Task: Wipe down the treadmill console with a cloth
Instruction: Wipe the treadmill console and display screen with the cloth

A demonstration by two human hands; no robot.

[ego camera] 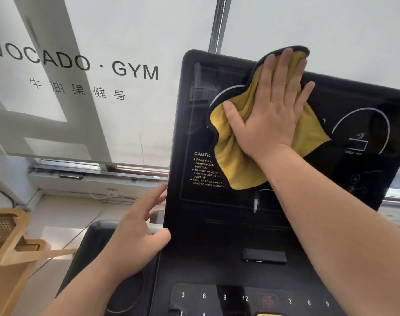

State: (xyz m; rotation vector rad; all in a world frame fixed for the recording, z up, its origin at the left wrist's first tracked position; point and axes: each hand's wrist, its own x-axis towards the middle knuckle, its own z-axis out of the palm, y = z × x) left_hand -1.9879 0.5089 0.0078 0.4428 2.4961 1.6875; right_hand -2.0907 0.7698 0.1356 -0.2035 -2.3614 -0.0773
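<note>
Pressing flat with the right hand, open, fingers straight and close together, palm down on a yellow cloth with a dark border. Gripping nothing with the left hand: open, fingers loosely spread, set at the left edge of the black treadmill console, thumb against that edge, lower centre-left of the frame. Cannot tell whether the other left fingers touch the console.

Cloth spread and rumpled over the upper middle of the console face, reaching its top edge at upper right of centre, overlapping the right side of the yellow caution label and part of a white ring. Second white ring just right of the cloth, uncovered. Row of number keys along the bottom edge of the frame.

Upper left: pale window blind lettered "GYM". Lower left: wooden frame with a cane panel.
</note>
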